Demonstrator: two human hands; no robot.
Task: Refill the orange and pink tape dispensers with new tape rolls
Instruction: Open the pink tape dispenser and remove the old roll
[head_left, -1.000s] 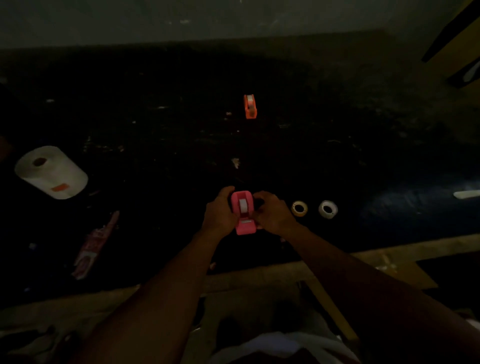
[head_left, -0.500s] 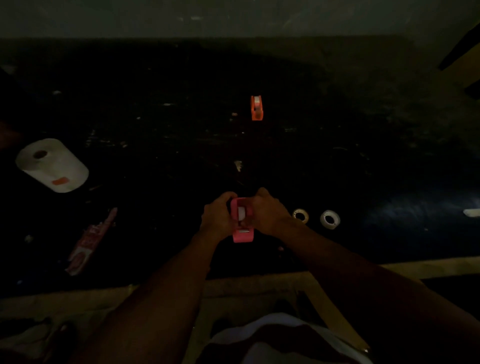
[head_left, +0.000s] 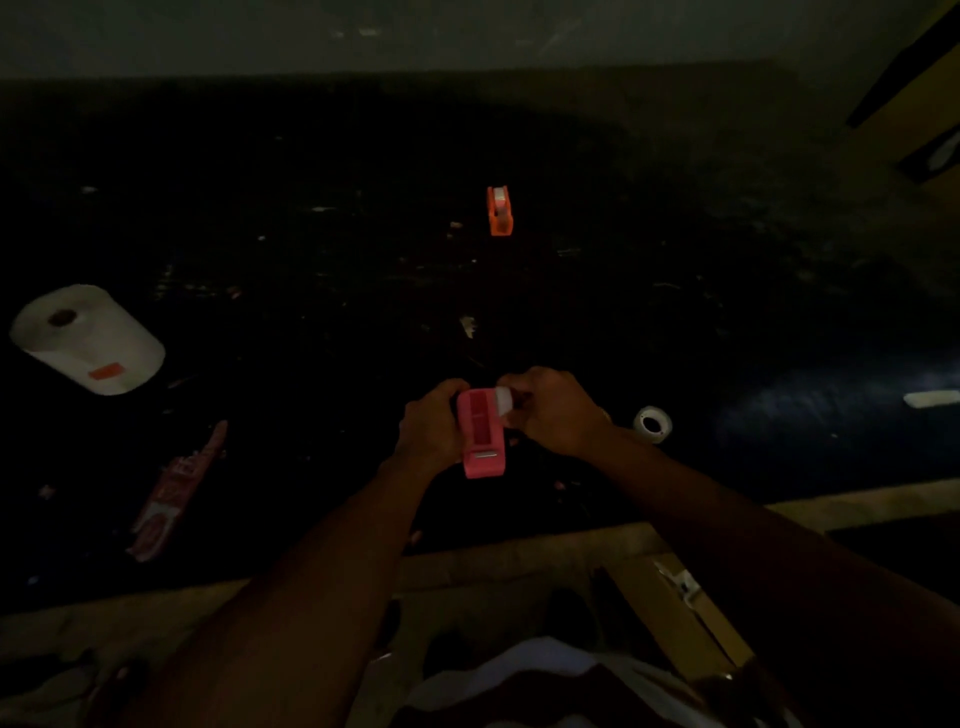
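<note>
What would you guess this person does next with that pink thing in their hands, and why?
Probably lifts the white roll clear and sets it aside. The left hand grips the pink dispenser, whose roll bay looks empty, while the right hand pinches the roll at its far corner. Whether it is coming out or going in is hard to tell. A tape roll waits on the table to the right.

Very dim, grainy view, faint sheen at right, edges bowed
</note>
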